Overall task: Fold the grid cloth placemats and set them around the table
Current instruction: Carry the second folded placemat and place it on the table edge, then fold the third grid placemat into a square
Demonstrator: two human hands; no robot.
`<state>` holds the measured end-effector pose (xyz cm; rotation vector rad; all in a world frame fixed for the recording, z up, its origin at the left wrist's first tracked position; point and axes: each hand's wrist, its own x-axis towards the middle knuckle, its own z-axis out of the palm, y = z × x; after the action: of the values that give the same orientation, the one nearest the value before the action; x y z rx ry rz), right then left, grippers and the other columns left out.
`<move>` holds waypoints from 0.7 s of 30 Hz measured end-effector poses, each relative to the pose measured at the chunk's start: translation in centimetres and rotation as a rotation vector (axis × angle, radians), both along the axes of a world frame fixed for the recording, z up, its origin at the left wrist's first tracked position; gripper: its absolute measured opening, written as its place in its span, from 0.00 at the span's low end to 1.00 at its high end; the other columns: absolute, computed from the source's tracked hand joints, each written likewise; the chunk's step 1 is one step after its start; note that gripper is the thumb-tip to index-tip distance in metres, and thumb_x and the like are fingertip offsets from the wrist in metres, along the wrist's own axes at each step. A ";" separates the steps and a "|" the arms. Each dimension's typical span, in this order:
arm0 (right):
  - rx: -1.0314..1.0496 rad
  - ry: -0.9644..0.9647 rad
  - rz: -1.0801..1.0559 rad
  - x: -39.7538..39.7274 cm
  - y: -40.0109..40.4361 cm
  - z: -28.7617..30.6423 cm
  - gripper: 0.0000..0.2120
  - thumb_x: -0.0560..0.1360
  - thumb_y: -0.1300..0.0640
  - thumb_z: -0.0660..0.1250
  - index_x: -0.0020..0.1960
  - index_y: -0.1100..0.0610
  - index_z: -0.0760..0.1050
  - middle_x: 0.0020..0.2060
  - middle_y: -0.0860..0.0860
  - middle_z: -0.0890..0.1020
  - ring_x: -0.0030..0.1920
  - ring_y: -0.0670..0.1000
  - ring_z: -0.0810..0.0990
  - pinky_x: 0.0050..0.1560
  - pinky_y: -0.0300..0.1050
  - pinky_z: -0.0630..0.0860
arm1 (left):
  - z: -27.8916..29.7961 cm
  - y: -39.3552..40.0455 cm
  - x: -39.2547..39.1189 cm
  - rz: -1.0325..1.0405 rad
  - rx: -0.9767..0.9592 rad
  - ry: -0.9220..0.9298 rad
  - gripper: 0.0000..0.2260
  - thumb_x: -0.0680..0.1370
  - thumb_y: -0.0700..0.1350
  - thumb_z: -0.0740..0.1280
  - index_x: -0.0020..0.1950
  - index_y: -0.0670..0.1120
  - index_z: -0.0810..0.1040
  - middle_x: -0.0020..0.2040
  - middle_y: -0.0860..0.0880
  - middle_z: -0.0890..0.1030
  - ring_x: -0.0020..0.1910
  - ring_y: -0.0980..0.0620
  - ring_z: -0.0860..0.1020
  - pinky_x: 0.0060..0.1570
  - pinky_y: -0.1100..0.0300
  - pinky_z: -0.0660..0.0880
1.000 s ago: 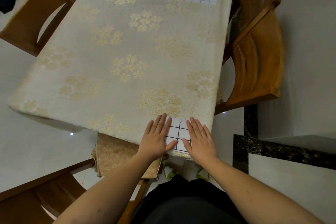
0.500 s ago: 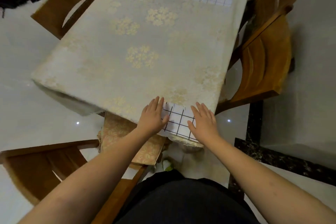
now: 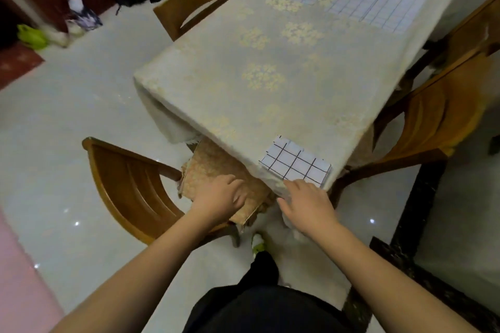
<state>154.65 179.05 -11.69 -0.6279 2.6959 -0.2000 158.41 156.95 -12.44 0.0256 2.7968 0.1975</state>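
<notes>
White grid cloth, black lines: the folded placemat (image 3: pixel 295 164) lies flat at the near corner of the surface (image 3: pixel 270 62), nobody holding it. Right hand (image 3: pixel 307 204) fingers (image 3: pixel 293 186) straight and loosely spread, tips at the surface edge just below the placemat's near side, apparently not on it. Left hand (image 3: pixel 220 197) fingers loosely curled, holding nothing, hanging over the patterned seat cushion (image 3: pixel 216 167) of the near chair (image 3: pixel 130 181). Placemat sits ahead of and slightly right of the right-hand fingers, long axis running along the near surface edge; right hand is clearly the nearer one. Two unfolded grid placemats (image 3: pixel 378 0) lie flat at the far end, well apart from both hands, so the coming move likely goes that way. Versus half a second ago: both palms were flat on the folded placemat, one each side; now both are pulled back off it, left dropped below the surface edge, and the view has swung right.
</notes>
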 end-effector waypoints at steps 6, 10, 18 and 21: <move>-0.016 -0.018 0.092 3.9 -2.7 1.3 0.26 0.80 0.39 0.51 0.73 0.52 0.62 0.67 0.52 0.72 0.66 0.55 0.71 0.61 0.51 0.68 | 2.0 -1.1 6.5 0.127 -0.017 0.013 0.22 0.81 0.60 0.54 0.73 0.55 0.66 0.71 0.52 0.71 0.66 0.51 0.72 0.66 0.52 0.70; 0.004 0.033 0.196 5.8 -5.1 2.4 0.27 0.81 0.39 0.50 0.75 0.51 0.61 0.68 0.51 0.71 0.67 0.55 0.69 0.65 0.51 0.64 | 3.3 -2.8 9.5 0.195 -0.061 0.060 0.22 0.81 0.60 0.54 0.73 0.54 0.67 0.71 0.52 0.72 0.68 0.52 0.71 0.67 0.53 0.69; -0.002 0.103 0.353 9.2 -13.5 4.0 0.30 0.78 0.37 0.41 0.73 0.50 0.62 0.68 0.50 0.71 0.66 0.54 0.71 0.65 0.50 0.66 | 7.1 -8.9 14.7 0.365 -0.087 0.126 0.23 0.81 0.60 0.54 0.74 0.54 0.64 0.72 0.52 0.70 0.71 0.51 0.67 0.70 0.52 0.64; -0.026 0.067 0.394 11.1 -18.3 4.5 0.27 0.80 0.38 0.45 0.74 0.50 0.62 0.70 0.50 0.70 0.68 0.53 0.69 0.68 0.50 0.65 | 7.8 -13.0 17.4 0.412 -0.093 0.147 0.23 0.81 0.61 0.53 0.74 0.54 0.65 0.71 0.52 0.71 0.69 0.51 0.69 0.67 0.53 0.67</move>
<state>165.79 160.77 -7.17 -1.1721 2.5682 -0.1100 175.77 143.93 -4.69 -0.5834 2.9219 0.1684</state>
